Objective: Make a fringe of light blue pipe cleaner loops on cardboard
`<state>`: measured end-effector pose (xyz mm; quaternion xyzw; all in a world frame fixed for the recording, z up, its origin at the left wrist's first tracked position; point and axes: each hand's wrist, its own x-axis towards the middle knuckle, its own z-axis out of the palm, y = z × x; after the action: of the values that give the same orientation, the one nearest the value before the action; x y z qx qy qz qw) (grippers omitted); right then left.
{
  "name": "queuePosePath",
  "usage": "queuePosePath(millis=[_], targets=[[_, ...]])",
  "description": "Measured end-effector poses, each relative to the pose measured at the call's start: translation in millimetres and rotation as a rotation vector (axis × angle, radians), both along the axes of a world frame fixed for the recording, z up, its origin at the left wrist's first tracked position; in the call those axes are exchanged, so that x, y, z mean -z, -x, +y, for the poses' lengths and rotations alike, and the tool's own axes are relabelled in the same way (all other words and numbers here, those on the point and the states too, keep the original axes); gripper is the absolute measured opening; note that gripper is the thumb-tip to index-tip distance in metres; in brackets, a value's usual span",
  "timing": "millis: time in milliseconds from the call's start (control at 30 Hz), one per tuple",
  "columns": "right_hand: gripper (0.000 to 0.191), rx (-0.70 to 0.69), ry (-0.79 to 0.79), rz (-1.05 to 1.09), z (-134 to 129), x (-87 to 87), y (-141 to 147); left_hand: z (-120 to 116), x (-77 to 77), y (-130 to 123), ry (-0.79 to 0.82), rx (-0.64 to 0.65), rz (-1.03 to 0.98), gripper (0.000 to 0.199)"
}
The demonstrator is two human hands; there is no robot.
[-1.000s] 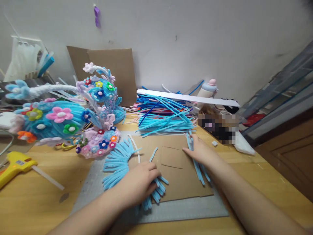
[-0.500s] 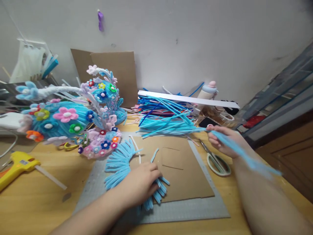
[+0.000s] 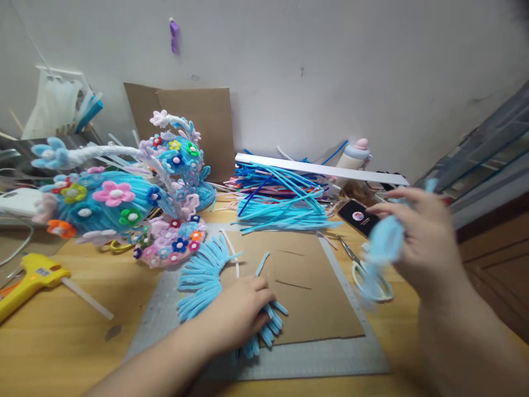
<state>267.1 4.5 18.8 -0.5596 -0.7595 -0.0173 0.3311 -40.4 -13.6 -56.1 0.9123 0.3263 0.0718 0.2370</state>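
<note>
My left hand point(image 3: 242, 309) lies over a curved fan of light-blue pipe cleaners point(image 3: 201, 278), its bent fingers closed on the pieces near the fan's lower right end. Under the fan is a flat cardboard sheet point(image 3: 318, 309), and one short blue piece point(image 3: 263, 263) lies loose on it. My right hand point(image 3: 430, 242) is raised at the right, closed around light-blue pipe cleaners point(image 3: 385, 242) that are smeared by motion. Below these are scissors point(image 3: 382, 289). A pile of blue pipe cleaners point(image 3: 281, 212) lies behind the cardboard.
A grey cutting mat point(image 3: 330, 361) supports the cardboard. At the left are a yellow glue gun point(image 3: 43, 271) and a flower-covered pipe-cleaner figure point(image 3: 111, 201), with a similar one point(image 3: 182, 154) behind. A phone point(image 3: 359, 218), a bottle point(image 3: 351, 159) and a white strip point(image 3: 322, 168) are at the back.
My right hand has drawn up and right, away from the pile, and the pipe cleaners in it now hang in a blurred loop. The phone is more exposed. My left hand stays put.
</note>
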Motion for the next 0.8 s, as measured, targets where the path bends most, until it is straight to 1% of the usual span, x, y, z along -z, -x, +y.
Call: queuePosePath(millis=[33,67,167,233,267,333,400,433,500,567,667,733,800], targets=[[0.028,-0.013,0.005,-0.035,1.7,8.0,10.1,0.1,-0.1,-0.1,0.002,0.001,0.001,0.027],[0.028,-0.022,0.04,-0.128,3.8,18.0,21.2,0.1,-0.1,-0.1,0.005,0.002,0.001,0.027],[0.031,-0.108,0.311,-0.365,10.1,50.3,53.4,-0.2,0.4,0.0,0.005,-0.004,-0.002,0.026],[0.027,-0.21,0.433,-0.455,16.7,64.2,66.1,-0.5,0.8,0.2,0.0,-0.006,0.0,0.025],[0.026,-0.257,0.461,-0.461,22.2,67.2,68.6,-0.6,1.0,0.3,-0.002,-0.004,0.002,0.026],[0.028,-0.273,0.428,-0.41,39.3,66.8,67.2,-0.6,1.1,0.4,-0.002,-0.002,0.008,0.027],[0.033,-0.175,0.323,-0.342,62.9,62.4,61.3,-0.4,0.7,0.3,0.0,-0.004,0.014,0.027],[0.031,-0.164,0.292,-0.35,75.5,60.6,58.3,-0.1,0.5,0.2,0.003,-0.004,0.017,0.026],[0.031,-0.181,0.297,-0.371,98.3,59.8,54.6,0.5,0.1,-0.1,0.009,-0.004,0.021,0.026],[0.036,-0.207,0.319,-0.4,114.1,62.4,54.9,1.1,0.3,-0.3,0.017,-0.008,0.02,0.027],[0.034,-0.206,0.326,-0.473,123.9,67.8,60.0,1.5,1.2,-0.4,0.022,-0.024,0.017,0.029],[0.031,-0.202,0.337,-0.512,125.6,70.4,63.7,1.5,1.8,-0.4,0.031,-0.026,0.018,0.029],[0.032,-0.199,0.352,-0.52,126.9,72.5,66.1,1.4,2.4,-0.4,0.044,-0.027,0.016,0.029]])
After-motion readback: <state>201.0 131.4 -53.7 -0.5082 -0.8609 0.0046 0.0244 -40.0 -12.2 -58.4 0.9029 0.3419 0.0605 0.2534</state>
